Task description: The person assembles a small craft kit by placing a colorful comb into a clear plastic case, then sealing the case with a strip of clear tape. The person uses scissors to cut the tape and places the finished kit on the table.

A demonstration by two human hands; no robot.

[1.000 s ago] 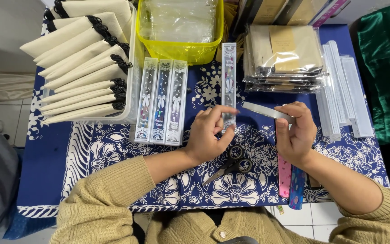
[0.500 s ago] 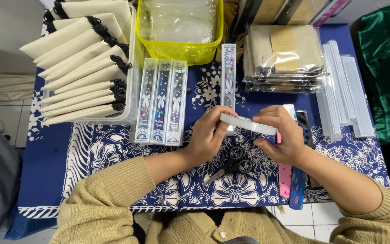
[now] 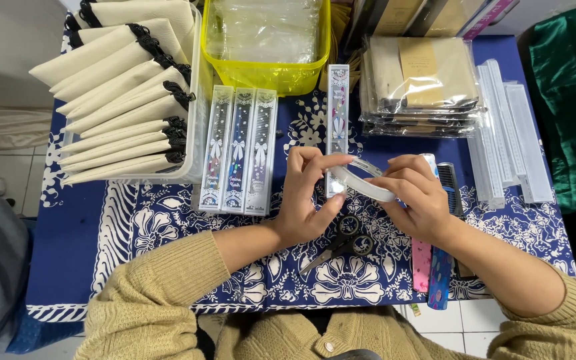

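Left hand: I see my left hand over the middle of the blue patterned cloth, its fingers narrowed to a pinch on one end of a clear narrow sleeve.
Right hand: my right hand grips the other end of the same sleeve, fingers curled close around it.
Clear sleeve: long, see-through, held slantwise between both hands just above the cloth; I cannot tell whether anything is inside it.
Scissors: black-handled scissors lie on the cloth right below my hands, blades pointing lower left.
Boxed combs: three long clear boxes lie side by side to the left of my hands, each with a bow print and a pale label at its lower end, in grey, blue and purple tones.
Single box: one more box of the same shape lies upright above my hands, with a bow print.
Loose combs: a pink comb and a blue comb lie beside my right wrist, near the cloth's lower edge.
Yellow tub: a yellow tub at top centre holds clear plastic sleeves.
Cream pouches: a clear bin at top left holds a fanned row of cream fabric pouches with black cord ends.
Flat packets: a stack of clear-wrapped tan card packets sits at top right.
Empty boxes: a pile of clear long boxes lies at the far right.
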